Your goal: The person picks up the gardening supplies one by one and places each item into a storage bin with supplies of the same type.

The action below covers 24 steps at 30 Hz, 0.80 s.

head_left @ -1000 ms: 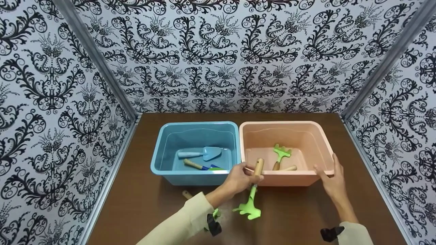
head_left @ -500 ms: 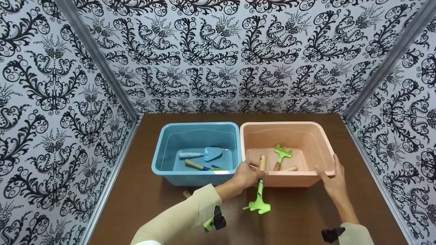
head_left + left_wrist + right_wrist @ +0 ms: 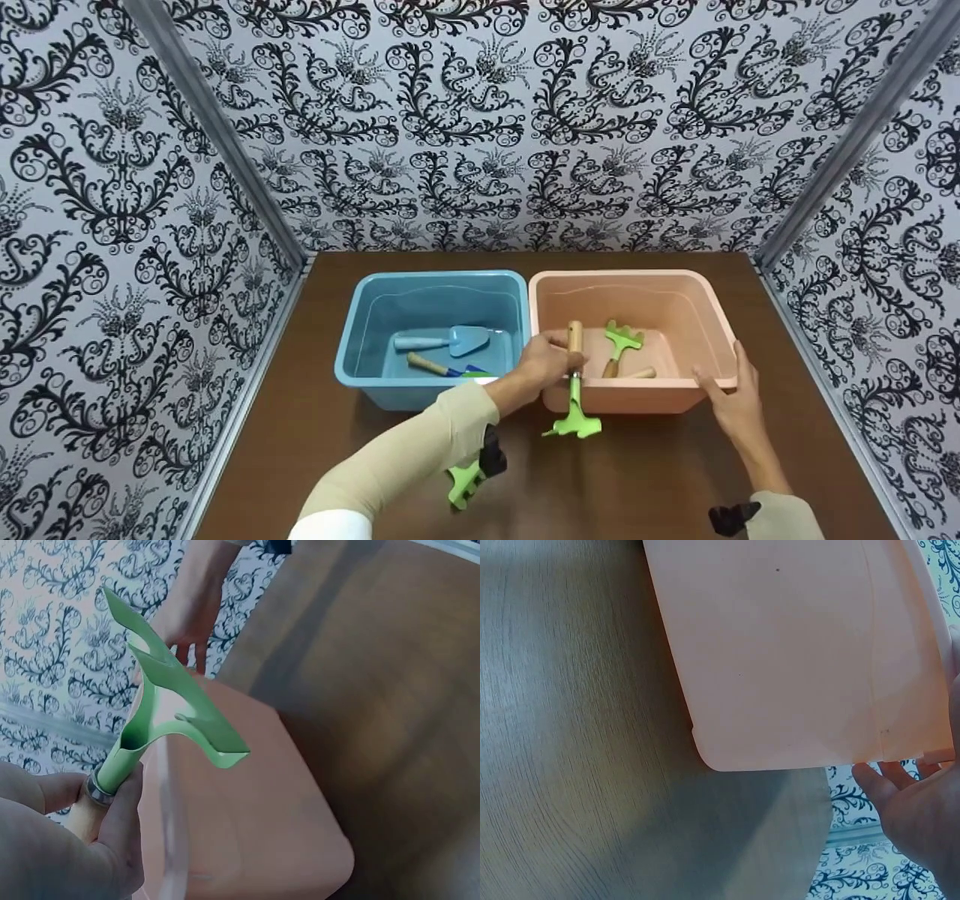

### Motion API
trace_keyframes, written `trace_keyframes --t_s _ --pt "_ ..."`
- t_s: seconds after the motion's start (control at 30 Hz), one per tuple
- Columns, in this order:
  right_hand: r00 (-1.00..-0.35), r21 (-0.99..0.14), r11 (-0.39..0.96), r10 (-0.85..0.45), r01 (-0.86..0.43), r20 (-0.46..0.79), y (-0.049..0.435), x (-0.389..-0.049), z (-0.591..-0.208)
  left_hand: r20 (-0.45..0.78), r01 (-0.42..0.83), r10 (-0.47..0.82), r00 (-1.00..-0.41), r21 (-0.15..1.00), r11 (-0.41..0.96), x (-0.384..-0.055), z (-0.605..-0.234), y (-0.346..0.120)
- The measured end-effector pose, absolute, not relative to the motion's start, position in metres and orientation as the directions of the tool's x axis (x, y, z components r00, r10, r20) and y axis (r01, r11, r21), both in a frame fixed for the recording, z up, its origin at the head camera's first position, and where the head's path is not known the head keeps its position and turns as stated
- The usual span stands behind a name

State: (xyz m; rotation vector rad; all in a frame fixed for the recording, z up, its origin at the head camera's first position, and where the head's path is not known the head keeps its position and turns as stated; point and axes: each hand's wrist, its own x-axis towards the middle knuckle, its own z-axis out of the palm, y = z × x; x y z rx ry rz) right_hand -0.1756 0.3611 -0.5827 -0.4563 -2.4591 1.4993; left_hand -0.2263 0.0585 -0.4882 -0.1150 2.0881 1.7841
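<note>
My left hand [image 3: 544, 364] pinches the wooden handle of a green hand rake [image 3: 576, 420], near its metal collar. The handle end points up over the front rim of the peach tub [image 3: 637, 397], while the toothed head hangs outside, in front of the wall. In the left wrist view, the rake head [image 3: 180, 705] shows large between thumb and fingers. At the tub's front right corner, my right hand [image 3: 739, 405] holds the rim, thumb over the front and fingers along the side. Inside the tub lie another green rake [image 3: 621, 341] and a wooden handle [image 3: 639, 373].
A blue tub [image 3: 435, 394] stands left of the peach one, rims side by side. In it are a light blue trowel [image 3: 466, 340] and a wooden-handled tool [image 3: 429, 364]. Another green rake [image 3: 465, 484] lies on the brown table [image 3: 300, 465], partly under the left sleeve. Patterned walls enclose the table.
My left hand has moved right and up with the hand rake, bringing its handle over the peach tub's front rim. My right hand stays at the corner.
</note>
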Motion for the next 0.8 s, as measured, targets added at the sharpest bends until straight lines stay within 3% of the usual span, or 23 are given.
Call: trace_keyframes --t_s 0.43,0.8 --pt "-0.926 -0.902 0.411 0.376 0.134 0.034 0.359 -0.176 -0.581 -0.345 -0.317 0.114 -0.932 0.925 0.211 -0.239 -0.469 0.073" --pt "-0.926 -0.898 0.417 0.377 0.140 0.031 0.361 -0.176 -0.583 -0.326 -0.324 0.003 -0.945 0.941 0.096 -0.279 -0.472 0.074"
